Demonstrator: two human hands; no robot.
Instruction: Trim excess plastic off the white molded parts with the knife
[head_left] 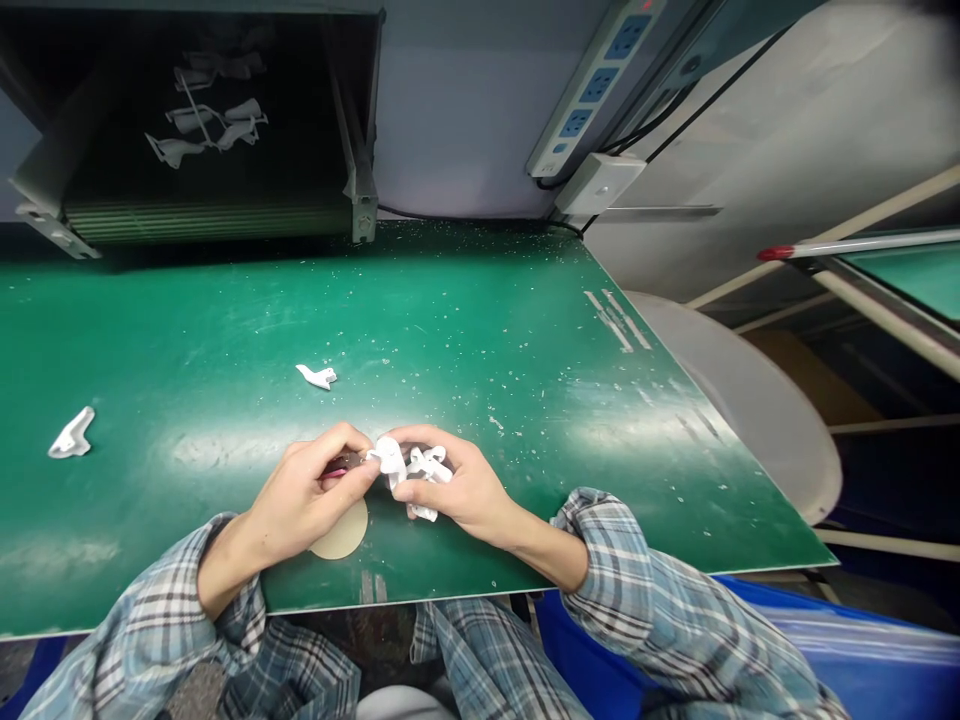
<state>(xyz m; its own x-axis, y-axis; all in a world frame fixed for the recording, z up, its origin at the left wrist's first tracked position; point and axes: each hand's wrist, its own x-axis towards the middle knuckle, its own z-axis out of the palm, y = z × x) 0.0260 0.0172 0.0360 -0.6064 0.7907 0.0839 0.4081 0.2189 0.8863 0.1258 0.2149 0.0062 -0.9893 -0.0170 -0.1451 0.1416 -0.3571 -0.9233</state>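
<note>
White plastic parts (429, 467) held between left hand (304, 495) and right hand (457, 490), both closed; loose piece (316, 376) lying ahead, nearer left hand.

No words, numbers or brands can be read anywhere in view. The power strip (586, 95) shows only blue sockets, and the pale marks on the green bench (616, 320) form no legible text.

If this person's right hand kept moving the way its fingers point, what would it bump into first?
The white plastic pieces, which the right hand is already gripping. Just past them, probably the left hand, though depth is hard to judge from here.
</note>
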